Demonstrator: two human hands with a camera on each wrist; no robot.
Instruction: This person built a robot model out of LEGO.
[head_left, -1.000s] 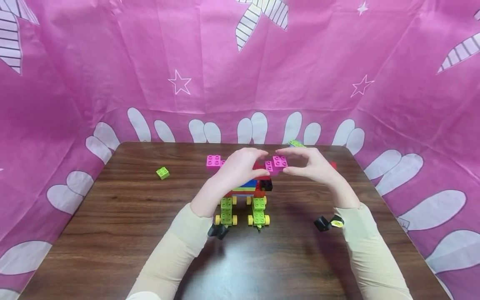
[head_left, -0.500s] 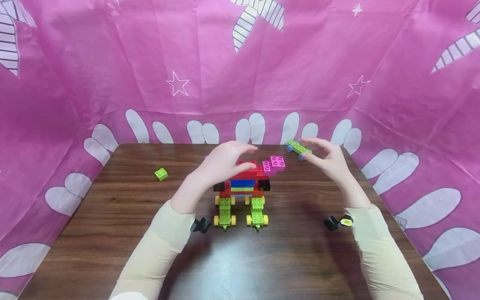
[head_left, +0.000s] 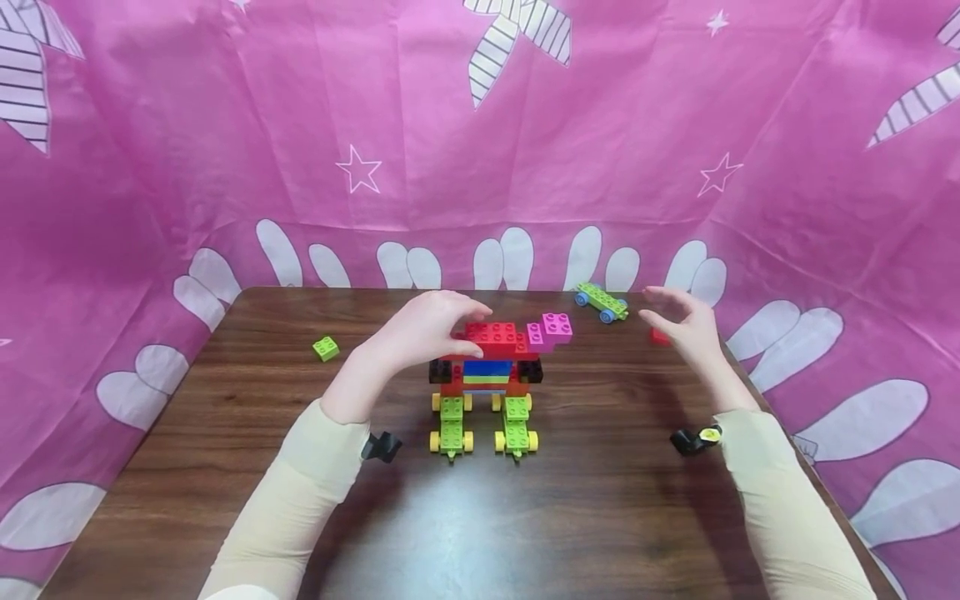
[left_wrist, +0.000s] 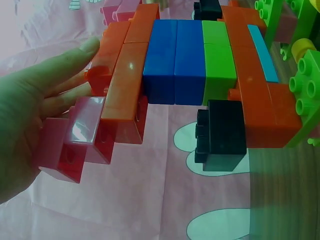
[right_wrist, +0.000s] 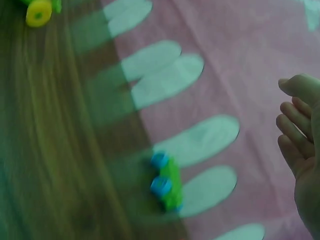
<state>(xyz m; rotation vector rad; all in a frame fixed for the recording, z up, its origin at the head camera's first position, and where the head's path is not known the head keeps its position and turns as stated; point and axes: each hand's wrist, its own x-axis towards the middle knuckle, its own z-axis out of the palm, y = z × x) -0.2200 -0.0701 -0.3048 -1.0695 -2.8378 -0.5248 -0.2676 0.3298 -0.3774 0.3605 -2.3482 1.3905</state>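
A figure built of toy bricks [head_left: 487, 367] stands upright mid-table, with a blue and red body and black bricks [head_left: 531, 370] at its sides. Its feet are green wheeled bases [head_left: 516, 433] with yellow wheels. Pink bricks [head_left: 557, 327] step out on the right; those on the left are hidden by my left hand [head_left: 405, 337] in the head view. That hand's fingers and thumb are spread loosely beside the red top brick [head_left: 491, 335]. In the left wrist view the other pink bricks [left_wrist: 90, 125] lie before the palm. My right hand [head_left: 688, 329], fingers parted, hovers near a red brick [head_left: 660, 336].
A green wheeled base [head_left: 602, 302] with blue wheels sits at the table's back edge, left of my right hand. One small green brick [head_left: 326, 347] lies at the left. Pink cloth [head_left: 480, 150] walls in the dark wooden table [head_left: 240, 433] behind and at the sides.
My right hand has left the right pink bricks, passed the green wheeled base and moved further right. My left hand has drawn back leftward, uncovering the red top. The figure stays put.
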